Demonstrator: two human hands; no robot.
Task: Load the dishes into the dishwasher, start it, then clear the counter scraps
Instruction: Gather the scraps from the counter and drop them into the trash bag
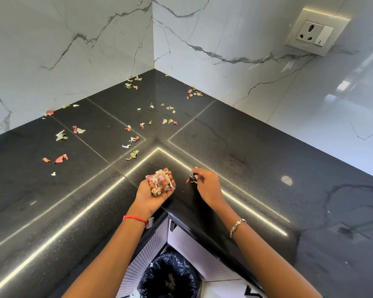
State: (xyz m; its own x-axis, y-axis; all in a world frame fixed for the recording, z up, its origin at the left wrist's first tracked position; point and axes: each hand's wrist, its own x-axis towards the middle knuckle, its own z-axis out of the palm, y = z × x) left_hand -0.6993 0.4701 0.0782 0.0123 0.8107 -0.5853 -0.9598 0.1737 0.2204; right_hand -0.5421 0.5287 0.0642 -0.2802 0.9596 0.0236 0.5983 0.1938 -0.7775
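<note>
My left hand (pixel 148 194) lies palm up on the black corner counter (pixel 267 168), cupped around a heap of pink, white and green scraps (pixel 160 182). Just to its right, my right hand (pixel 207 186) pinches a few small scraps (pixel 192 179) at its fingertips, low over the counter. Several more scraps (pixel 136 138) lie scattered over the left and far parts of the counter, up to the walls. No dishes or dishwasher are in view.
A bin lined with a black bag (pixel 170 276) stands on the floor below the counter's inner corner, between my forearms, with some scraps inside. White marble walls meet at the back. A socket with a switch (pixel 314 33) sits on the right wall.
</note>
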